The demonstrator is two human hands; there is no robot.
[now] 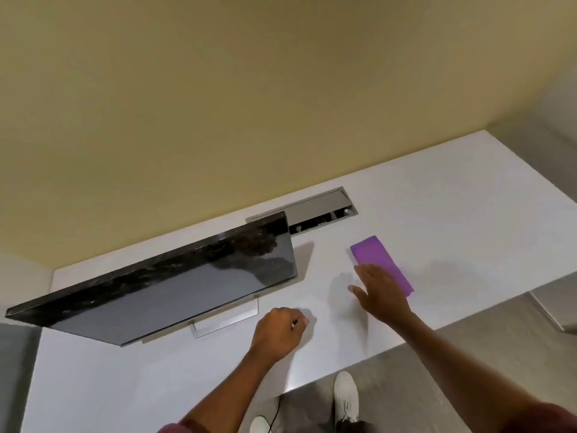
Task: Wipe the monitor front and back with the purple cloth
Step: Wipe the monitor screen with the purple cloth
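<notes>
On the white desk (437, 214), the purple cloth (379, 256) lies folded right of the monitor (175, 289), not yet lifted, so wiping seems not begun. Right hand (379, 292) reaches over it, fingers spread; left hand (279, 334) rests curled, holding nothing visible. An open cable box (321, 210) sits behind; nothing blocks.

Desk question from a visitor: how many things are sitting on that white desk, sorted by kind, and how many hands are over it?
Monitor: 1
Purple cloth: 1
Recessed cable box in the desk: 1
Hands: 2, the left hand curled, the right hand open over the cloth
Total: 5
</notes>
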